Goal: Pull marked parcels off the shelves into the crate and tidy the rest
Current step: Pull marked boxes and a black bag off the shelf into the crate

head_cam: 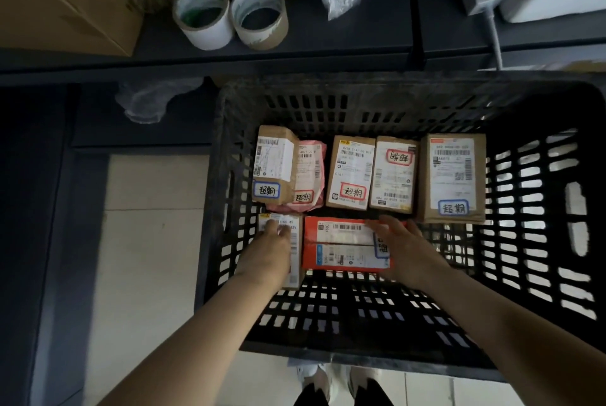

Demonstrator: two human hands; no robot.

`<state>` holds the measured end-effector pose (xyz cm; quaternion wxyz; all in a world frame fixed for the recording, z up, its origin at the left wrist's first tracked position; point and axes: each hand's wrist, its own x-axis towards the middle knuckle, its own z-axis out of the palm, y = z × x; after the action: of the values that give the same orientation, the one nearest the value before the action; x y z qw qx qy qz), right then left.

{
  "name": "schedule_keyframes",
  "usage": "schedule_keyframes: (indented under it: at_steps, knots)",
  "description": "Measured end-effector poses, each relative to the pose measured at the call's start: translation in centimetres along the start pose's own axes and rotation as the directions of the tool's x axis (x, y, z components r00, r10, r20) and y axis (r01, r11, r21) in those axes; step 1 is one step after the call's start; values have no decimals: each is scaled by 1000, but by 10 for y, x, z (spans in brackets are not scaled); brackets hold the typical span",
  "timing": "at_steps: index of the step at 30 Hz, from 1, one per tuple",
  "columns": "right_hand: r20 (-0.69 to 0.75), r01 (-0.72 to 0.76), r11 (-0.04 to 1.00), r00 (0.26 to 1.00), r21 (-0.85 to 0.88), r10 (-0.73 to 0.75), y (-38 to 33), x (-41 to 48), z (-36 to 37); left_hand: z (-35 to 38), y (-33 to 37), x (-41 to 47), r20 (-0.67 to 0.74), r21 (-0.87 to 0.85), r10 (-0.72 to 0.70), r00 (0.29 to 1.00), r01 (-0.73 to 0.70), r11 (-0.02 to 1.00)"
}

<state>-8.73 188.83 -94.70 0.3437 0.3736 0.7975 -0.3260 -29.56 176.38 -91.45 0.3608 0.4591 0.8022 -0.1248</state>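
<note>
a: forearms enter from the near edge, both reaching down into the black slatted crate (541, 208). which parcel does the next move turn on?
b: red parcel (341, 243), front row on the crate floor. its long axis runs left to right, across the reach of both arms. right hand (408, 248) is the nearer: fingers stretched flat over the parcel's right end, partly covering a blue-bordered sticker (381, 246).
a: and the left hand (267, 249)?
b: flat, fingers straight, pressing on the small white-labelled parcel (294, 241) just beside the red one's left end. it does not touch the red one. likely step: squaring up the front row toward the left wall.
a: appearance of the red parcel?
b: flat rectangular box with crisp corners and two white barcode labels lengthwise on top. behind it, across a narrow gap, stands a back row of five marked parcels (351, 172), each with a handwritten sticker bordered red or blue.
</note>
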Motion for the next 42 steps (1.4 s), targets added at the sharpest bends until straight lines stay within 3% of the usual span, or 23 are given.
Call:
schedule_keyframes:
  at_steps: [4,8,11,17,23,29,32,35,42]
  knots:
    - [-7,-73,997,997,-16,73,-10,-14,-9,-15,1,-16,-76,36,62,995,-59,998]
    - [-54,-18,997,998,-71,14,-34,-45,-51,-62,5,-51,-251,165,150,956,-110,980]
    - [-145,52,985,986,-163,-76,-65,-86,-109,-121,2,-92,-392,260,157,906,-55,964]
    - [-316,198,905,891,-377,-327,-160,-187,-230,-235,-34,-218,-603,257,114,789,57,965]
    - [-363,352,739,700,-574,-615,-303,-289,-292,-286,-115,-371,-776,191,-22,631,268,944]
    - [-309,446,513,453,-733,-836,-468,-395,-275,-294,-219,-548,-877,50,-198,437,493,868]
    - [-264,475,402,331,-782,-906,-557,-451,-230,-276,-268,-650,-915,-47,-273,296,594,803]
    - [-179,525,274,225,-806,-958,-648,-511,-162,-237,-315,-758,-922,-106,-331,201,692,714]
    - [52,636,-109,-108,-764,-993,-825,-650,22,-115,-394,-981,-801,-370,-594,-76,842,391]
